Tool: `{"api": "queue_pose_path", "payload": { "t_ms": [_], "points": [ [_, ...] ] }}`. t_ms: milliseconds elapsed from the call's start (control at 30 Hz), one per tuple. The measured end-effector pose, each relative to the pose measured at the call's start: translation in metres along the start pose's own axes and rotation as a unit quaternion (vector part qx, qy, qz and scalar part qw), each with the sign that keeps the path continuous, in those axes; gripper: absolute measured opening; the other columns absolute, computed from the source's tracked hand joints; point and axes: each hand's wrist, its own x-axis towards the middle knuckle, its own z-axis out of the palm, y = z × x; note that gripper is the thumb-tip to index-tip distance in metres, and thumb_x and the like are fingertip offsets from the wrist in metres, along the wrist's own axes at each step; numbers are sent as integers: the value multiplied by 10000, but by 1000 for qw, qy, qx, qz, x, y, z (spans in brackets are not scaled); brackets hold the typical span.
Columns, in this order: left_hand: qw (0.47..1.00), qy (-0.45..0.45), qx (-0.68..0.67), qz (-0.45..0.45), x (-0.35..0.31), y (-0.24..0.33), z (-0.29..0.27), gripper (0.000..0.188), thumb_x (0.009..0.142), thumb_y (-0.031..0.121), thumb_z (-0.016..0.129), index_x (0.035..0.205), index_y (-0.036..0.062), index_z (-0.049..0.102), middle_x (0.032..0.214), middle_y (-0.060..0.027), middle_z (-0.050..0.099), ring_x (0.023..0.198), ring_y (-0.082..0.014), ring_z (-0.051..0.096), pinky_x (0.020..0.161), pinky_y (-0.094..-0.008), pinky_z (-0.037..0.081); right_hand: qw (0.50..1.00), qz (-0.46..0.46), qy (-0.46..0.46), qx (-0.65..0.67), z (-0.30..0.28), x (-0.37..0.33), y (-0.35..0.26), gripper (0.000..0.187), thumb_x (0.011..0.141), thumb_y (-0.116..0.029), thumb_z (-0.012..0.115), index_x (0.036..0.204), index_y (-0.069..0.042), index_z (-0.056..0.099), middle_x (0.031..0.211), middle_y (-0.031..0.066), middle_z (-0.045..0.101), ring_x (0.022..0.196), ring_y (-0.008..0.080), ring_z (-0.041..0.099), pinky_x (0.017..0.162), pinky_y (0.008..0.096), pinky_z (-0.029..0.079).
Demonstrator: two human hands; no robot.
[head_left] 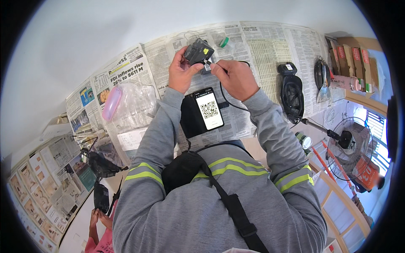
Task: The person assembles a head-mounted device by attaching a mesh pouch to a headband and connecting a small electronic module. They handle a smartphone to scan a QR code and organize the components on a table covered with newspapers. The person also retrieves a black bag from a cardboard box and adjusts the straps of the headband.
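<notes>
The black device (197, 51) hides fingers of the left hand (180, 72). Just past the fingers of the right hand (234, 79), a plug (206, 62) perhaps meets it, the contact too small to tell.

Boxy black device (194, 52), yellow sticker (206, 51) on one face, held tilted at far centre, black cable (223, 94), plug end (207, 62) at device's near right side, cord curving nearward.
</notes>
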Motion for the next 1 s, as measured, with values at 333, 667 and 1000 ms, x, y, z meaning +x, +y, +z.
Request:
{"api": "queue_pose_path", "payload": {
  "t_ms": [333, 667, 1000],
  "points": [
    [1000, 8, 12, 4, -4, 1, 0, 789, 801, 45, 894, 1452, -35, 456, 1259, -109, 647, 1147, -180, 637, 1023, -333, 519, 999, 26, 41, -23, 5, 1, -4, 370, 993, -343, 619, 819, -31, 717, 705, 223, 666, 689, 446, 672, 622, 529, 521],
    [991, -18, 125, 37, -14, 12, -4, 713, 882, 120, 845, 1469, -15, 464, 1252, -92, 639, 1122, -170, 620, 996, -320, 502, 998, 42, 32, -42, 11, 1, 0, 380, 989, -354, 615, 821, -32, 729, 728, 222, 681, 706, 447, 680, 646, 533, 530],
    [997, 38, 60, -22, -21, 11, -5, 601, 966, 139, 738, 1479, -22, 469, 1280, -96, 622, 1132, -158, 595, 1001, -305, 478, 998, 46, 16, -51, 10, 0, -6, 379, 978, -355, 602, 828, -34, 737, 754, 225, 688, 732, 444, 685, 675, 532, 535]
  ]
}}
